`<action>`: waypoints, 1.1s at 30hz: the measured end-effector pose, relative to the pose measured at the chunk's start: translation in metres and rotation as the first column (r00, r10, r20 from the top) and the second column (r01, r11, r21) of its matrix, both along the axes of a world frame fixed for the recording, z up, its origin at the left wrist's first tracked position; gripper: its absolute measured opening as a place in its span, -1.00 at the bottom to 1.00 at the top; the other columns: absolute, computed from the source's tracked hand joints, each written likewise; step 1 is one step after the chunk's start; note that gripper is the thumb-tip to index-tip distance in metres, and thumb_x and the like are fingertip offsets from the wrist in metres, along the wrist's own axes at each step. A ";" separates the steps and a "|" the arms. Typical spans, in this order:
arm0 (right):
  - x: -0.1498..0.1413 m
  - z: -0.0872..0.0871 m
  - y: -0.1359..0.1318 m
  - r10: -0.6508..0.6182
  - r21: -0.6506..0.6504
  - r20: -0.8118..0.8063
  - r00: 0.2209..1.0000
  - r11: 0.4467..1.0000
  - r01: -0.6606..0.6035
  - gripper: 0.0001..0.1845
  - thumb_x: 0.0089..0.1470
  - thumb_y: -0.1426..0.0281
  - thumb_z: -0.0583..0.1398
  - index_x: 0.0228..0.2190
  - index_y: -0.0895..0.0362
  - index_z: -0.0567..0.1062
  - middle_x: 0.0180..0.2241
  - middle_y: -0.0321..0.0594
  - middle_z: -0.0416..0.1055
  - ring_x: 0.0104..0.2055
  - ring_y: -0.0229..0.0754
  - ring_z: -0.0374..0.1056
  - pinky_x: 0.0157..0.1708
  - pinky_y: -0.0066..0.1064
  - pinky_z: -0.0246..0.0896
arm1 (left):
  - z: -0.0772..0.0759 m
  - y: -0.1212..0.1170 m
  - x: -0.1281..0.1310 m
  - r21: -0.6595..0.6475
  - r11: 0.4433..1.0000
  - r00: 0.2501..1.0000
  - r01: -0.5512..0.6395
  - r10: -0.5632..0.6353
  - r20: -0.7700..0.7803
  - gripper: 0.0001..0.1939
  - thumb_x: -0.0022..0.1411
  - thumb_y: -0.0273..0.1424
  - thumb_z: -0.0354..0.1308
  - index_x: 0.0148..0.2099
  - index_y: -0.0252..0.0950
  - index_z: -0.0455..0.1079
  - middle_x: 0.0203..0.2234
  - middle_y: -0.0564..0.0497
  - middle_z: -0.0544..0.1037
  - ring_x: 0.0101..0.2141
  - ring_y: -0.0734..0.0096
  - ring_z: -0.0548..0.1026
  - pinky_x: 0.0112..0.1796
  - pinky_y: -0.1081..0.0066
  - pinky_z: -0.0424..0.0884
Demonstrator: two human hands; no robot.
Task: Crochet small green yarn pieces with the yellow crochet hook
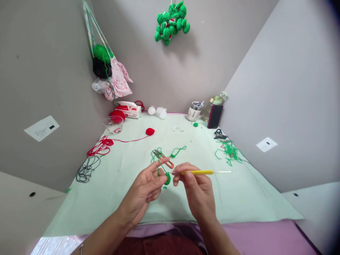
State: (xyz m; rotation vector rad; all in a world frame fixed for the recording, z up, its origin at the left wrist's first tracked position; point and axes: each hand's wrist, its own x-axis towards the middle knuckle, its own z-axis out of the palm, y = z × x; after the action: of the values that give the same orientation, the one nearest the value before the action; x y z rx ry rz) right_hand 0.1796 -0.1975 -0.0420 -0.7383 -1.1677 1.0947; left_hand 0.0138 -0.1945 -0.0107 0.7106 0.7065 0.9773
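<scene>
My left hand pinches a small green crochet piece between thumb and fingers, its index finger stretched out with green yarn running over it. In my right hand is a yellow-handled crochet hook, gripped like a pen. The hook's thin metal tip points left and meets the top of the green piece; its other metal end sticks out to the right. Just beyond my left fingers lie orange-handled thread snips, partly hidden, among loose green yarn.
A red yarn ball, red strands and dark cord lie left. Green scraps lie right. At the back stand a plastic tub, tissue box, pen can and phone. Green crocheted pieces hang above.
</scene>
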 end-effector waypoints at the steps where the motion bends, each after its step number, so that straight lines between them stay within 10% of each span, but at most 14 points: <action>1: 0.001 0.001 0.000 -0.012 -0.020 -0.041 0.999 1.000 0.011 -0.76 0.35 0.27 0.21 -0.26 0.02 0.68 -0.30 -0.23 0.52 -0.38 -0.28 0.42 -0.33 -0.37 0.33 | 0.000 0.001 -0.001 -0.001 1.000 1.000 0.015 -0.015 0.016 -0.39 0.18 -0.34 0.45 0.25 -0.30 0.45 -0.48 0.20 0.28 -0.64 0.78 -0.08 -0.62 0.55 -0.16; 9: 0.000 0.005 0.004 -0.003 -0.121 -0.206 0.979 0.992 -0.023 -0.76 0.27 0.26 0.28 -0.39 0.09 0.67 -0.38 -0.23 0.47 -0.46 -0.29 0.35 -0.46 -0.43 0.28 | -0.008 0.007 -0.006 0.049 0.999 1.000 0.023 -0.024 0.016 -0.63 0.24 -0.36 0.40 0.09 -0.22 0.58 -0.48 0.19 0.26 -0.64 0.77 -0.08 -0.62 0.54 -0.15; 15: -0.009 -0.001 0.002 -0.064 0.124 0.108 0.992 0.991 0.050 -0.79 0.33 0.32 0.23 -0.23 0.03 0.69 -0.25 -0.16 0.54 -0.29 -0.19 0.42 -0.28 -0.32 0.34 | -0.012 0.004 -0.001 0.159 0.983 0.980 -0.086 0.113 -0.166 -0.51 0.18 -0.33 0.45 0.16 -0.17 0.54 -0.44 0.16 0.36 -0.58 0.68 0.09 -0.58 0.52 -0.04; 22: -0.006 0.004 0.004 0.022 0.023 -0.017 1.000 0.999 -0.021 -0.72 0.41 0.31 0.11 -0.28 0.04 0.60 -0.30 -0.24 0.52 -0.42 -0.27 0.42 -0.37 -0.36 0.38 | -0.014 0.004 -0.011 0.111 0.992 0.989 -0.059 0.073 -0.129 -0.65 0.19 -0.30 0.42 0.04 -0.16 0.62 -0.39 0.13 0.39 -0.60 0.71 0.03 -0.59 0.50 -0.07; 25: -0.003 0.001 0.000 -0.107 0.204 0.251 0.962 0.977 0.056 -0.71 0.42 0.42 0.06 -0.17 0.02 0.59 -0.27 -0.20 0.54 -0.31 -0.20 0.47 -0.25 -0.29 0.42 | -0.015 0.002 -0.011 0.121 0.987 0.980 -0.105 0.123 -0.153 -0.60 0.19 -0.30 0.42 0.09 -0.15 0.60 -0.35 0.12 0.39 -0.58 0.70 0.06 -0.58 0.51 -0.05; 30: -0.002 -0.017 -0.006 -0.452 0.627 0.594 0.665 0.778 -0.031 -0.53 0.28 0.56 0.20 0.13 -0.06 0.55 -0.07 -0.07 0.56 -0.06 -0.05 0.50 -0.15 -0.25 0.46 | -0.018 0.000 -0.008 0.059 0.991 0.984 -0.123 0.130 -0.119 -0.51 0.17 -0.34 0.43 0.16 -0.18 0.54 -0.33 0.11 0.41 -0.60 0.73 0.04 -0.59 0.52 -0.07; 33: -0.004 -0.020 -0.006 -0.472 0.612 0.511 0.718 0.787 0.081 -0.55 0.28 0.57 0.19 0.09 -0.08 0.59 -0.11 -0.09 0.56 -0.09 -0.07 0.50 -0.18 -0.25 0.46 | -0.018 0.002 -0.008 -0.059 0.997 0.999 -0.046 0.046 0.007 -0.55 0.18 -0.35 0.41 0.12 -0.27 0.57 -0.46 0.16 0.33 -0.63 0.74 -0.08 -0.62 0.52 -0.14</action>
State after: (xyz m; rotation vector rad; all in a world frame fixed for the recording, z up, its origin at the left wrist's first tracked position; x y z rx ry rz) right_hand 0.1756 -0.2039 -0.0617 -0.8184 -1.7814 0.1565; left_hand 0.0061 -0.1923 -0.0291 0.6411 0.7439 0.9970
